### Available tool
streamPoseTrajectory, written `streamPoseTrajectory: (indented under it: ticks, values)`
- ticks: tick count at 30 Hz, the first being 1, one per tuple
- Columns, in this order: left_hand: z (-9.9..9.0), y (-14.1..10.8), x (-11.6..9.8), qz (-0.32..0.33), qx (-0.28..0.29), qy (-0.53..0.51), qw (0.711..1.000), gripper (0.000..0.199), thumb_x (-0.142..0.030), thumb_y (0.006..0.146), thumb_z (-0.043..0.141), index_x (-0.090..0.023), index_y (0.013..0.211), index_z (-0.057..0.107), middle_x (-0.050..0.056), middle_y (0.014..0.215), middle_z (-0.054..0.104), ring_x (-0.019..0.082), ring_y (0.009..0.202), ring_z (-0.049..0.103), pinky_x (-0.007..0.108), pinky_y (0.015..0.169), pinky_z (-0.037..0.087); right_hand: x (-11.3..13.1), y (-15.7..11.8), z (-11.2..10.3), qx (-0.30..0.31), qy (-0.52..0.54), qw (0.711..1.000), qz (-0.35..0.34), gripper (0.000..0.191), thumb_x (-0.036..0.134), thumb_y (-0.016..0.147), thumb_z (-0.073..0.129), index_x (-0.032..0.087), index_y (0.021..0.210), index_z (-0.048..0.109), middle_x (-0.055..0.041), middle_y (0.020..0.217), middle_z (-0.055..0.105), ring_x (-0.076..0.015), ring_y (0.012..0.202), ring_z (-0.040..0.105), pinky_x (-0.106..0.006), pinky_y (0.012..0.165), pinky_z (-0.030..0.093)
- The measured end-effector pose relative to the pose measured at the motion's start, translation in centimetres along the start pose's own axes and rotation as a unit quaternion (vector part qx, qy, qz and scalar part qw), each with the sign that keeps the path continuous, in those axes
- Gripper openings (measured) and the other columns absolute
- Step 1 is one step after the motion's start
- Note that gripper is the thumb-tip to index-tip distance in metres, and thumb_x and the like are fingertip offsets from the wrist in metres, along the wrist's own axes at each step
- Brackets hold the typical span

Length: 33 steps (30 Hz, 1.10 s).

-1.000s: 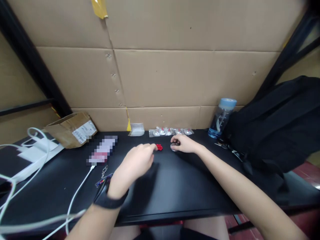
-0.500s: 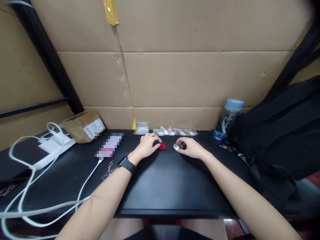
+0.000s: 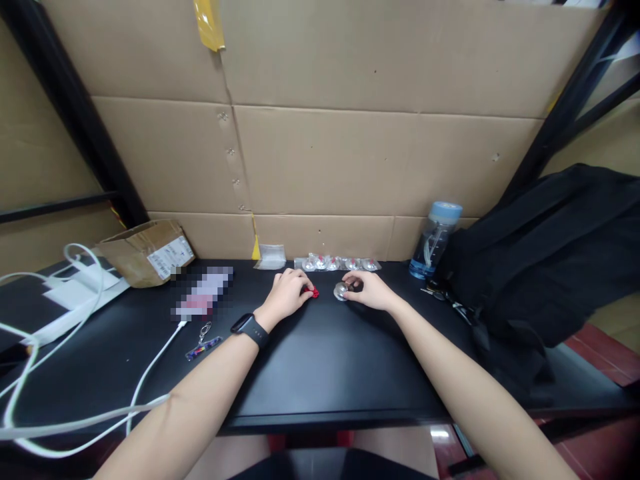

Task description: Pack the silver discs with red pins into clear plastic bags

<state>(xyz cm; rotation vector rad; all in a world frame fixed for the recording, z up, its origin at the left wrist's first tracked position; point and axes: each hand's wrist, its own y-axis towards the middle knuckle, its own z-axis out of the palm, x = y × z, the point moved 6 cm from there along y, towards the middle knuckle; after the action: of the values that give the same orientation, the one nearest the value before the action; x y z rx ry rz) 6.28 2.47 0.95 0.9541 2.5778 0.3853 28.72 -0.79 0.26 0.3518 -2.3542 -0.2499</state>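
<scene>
- Your two hands face each other near the middle of the black tabletop (image 3: 320, 373), closer to its far edge than to its near one; the red ridged piece (image 3: 313, 292) lies just off your left thumb and forefinger, on the side toward your right hand.
- Your left hand (image 3: 286, 293) touches that red piece at the fingertips, partly hiding it; you can't tell from here whether it is pinched or only touched, nor which way its long axis runs.
- Your right hand (image 3: 373, 291) has thumb and fingers closed on a silvery domed disc (image 3: 341, 291), whose round, shiny face points toward the red piece — a short gap of tabletop between them. Something brownish shows among those fingers (too small to name).
- Behind both hands, along the far edge, sits a row of crinkly clear sachets (image 3: 333, 264) with round, silvery contents and red spots.
- Left of that row rests a clear plastic packet (image 3: 271, 257); to the right, a hard, see-through water bottle (image 3: 434, 241) with a blue lid stands by the soft black backpack (image 3: 545, 247).
</scene>
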Motion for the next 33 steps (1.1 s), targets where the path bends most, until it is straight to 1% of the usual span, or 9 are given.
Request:
streamPoseTrajectory:
  ticks: [4,8,12,14,17,21,27,30,33]
  values:
    - [0.0,0.0,-0.1,-0.005,-0.006,-0.003,1.000,0.009,-0.028,0.090,0.067,-0.027,0.086,0.076,0.003,0.106,0.071,0.027,0.106,0.057,0.041,0.087,0.035,0.8,-0.1,0.0,0.003,-0.013,1.000,-0.028,0.028,0.025,0.074,0.078,0.019,0.101,0.072,-0.0050,0.096,0.076,-0.0189,0.088,0.068,-0.031,0.083,0.051]
    - [-0.7,0.0,-0.5,-0.007,-0.027,0.008,1.000,0.013,-0.026,0.091,0.066,-0.026,0.082,0.075,0.003,0.104,0.072,0.026,0.105,0.058,0.041,0.088,0.033,1.1,-0.3,0.3,0.008,-0.051,0.998,-0.038,0.028,0.018,0.070,0.077,0.019,0.098,0.073,-0.0039,0.090,0.076,-0.0179,0.081,0.067,-0.029,0.077,0.051]
    - [-1.9,0.0,-0.8,-0.022,-0.066,0.000,0.998,0.012,-0.027,0.096,0.059,-0.025,0.090,0.071,0.003,0.103,0.074,0.025,0.103,0.061,0.041,0.088,0.030,0.6,-0.1,0.2,-0.011,-0.051,0.999,-0.005,0.035,0.017,0.065,0.078,0.018,0.099,0.072,-0.0045,0.090,0.075,-0.0161,0.074,0.066,-0.027,0.072,0.052]
    - [-2.4,-0.1,-0.9,-0.030,-0.078,-0.013,0.996,0.012,-0.027,0.098,0.056,-0.025,0.095,0.067,0.002,0.102,0.075,0.023,0.102,0.063,0.040,0.088,0.030,0.6,-0.1,-0.1,-0.025,-0.044,0.999,-0.003,0.037,0.018,0.064,0.079,0.018,0.100,0.071,-0.0043,0.089,0.075,-0.0155,0.073,0.065,-0.027,0.071,0.052]
    - [-2.8,-0.1,-1.2,-0.031,-0.083,-0.030,0.996,0.008,-0.029,0.097,0.060,-0.025,0.097,0.067,0.001,0.101,0.076,0.022,0.101,0.064,0.039,0.088,0.029,1.0,-0.1,-0.4,-0.042,-0.016,0.999,-0.005,0.040,0.021,0.063,0.080,0.018,0.102,0.069,-0.0047,0.090,0.074,-0.0156,0.073,0.066,-0.027,0.070,0.054]
    - [-3.1,-0.2,-1.5,-0.025,-0.088,-0.050,0.995,0.008,-0.031,0.094,0.066,-0.028,0.100,0.071,0.000,0.099,0.077,0.023,0.103,0.064,0.039,0.088,0.028,2.3,-0.4,-0.5,-0.074,0.046,0.996,-0.010,0.046,0.024,0.064,0.080,0.019,0.107,0.067,-0.0057,0.097,0.074,-0.0164,0.076,0.069,-0.026,0.067,0.055]
    - [-3.8,-0.5,-3.0,-0.003,-0.102,-0.073,0.992,0.015,-0.034,0.097,0.062,-0.030,0.091,0.075,0.000,0.104,0.077,0.023,0.107,0.063,0.041,0.091,0.027,5.3,-1.2,-0.3,-0.148,0.114,0.982,-0.037,0.046,0.022,0.067,0.075,0.023,0.112,0.065,-0.0060,0.110,0.073,-0.0185,0.085,0.071,-0.027,0.067,0.054]
    - [-4.1,-0.7,-4.0,0.001,-0.113,-0.085,0.990,0.015,-0.034,0.098,0.061,-0.029,0.093,0.074,0.001,0.113,0.074,0.024,0.112,0.061,0.042,0.092,0.028,6.6,-1.5,0.0,-0.166,0.120,0.976,-0.068,0.044,0.023,0.069,0.076,0.023,0.111,0.066,-0.0051,0.112,0.073,-0.0188,0.087,0.069,-0.028,0.069,0.053]
    - [-4.3,-1.0,-4.7,-0.005,-0.126,-0.099,0.987,0.013,-0.030,0.097,0.060,-0.027,0.094,0.072,0.002,0.124,0.067,0.025,0.120,0.058,0.043,0.095,0.029,7.5,-1.9,0.2,-0.163,0.123,0.974,-0.104,0.043,0.024,0.071,0.075,0.024,0.113,0.067,-0.0046,0.114,0.073,-0.0194,0.091,0.068,-0.029,0.070,0.053]
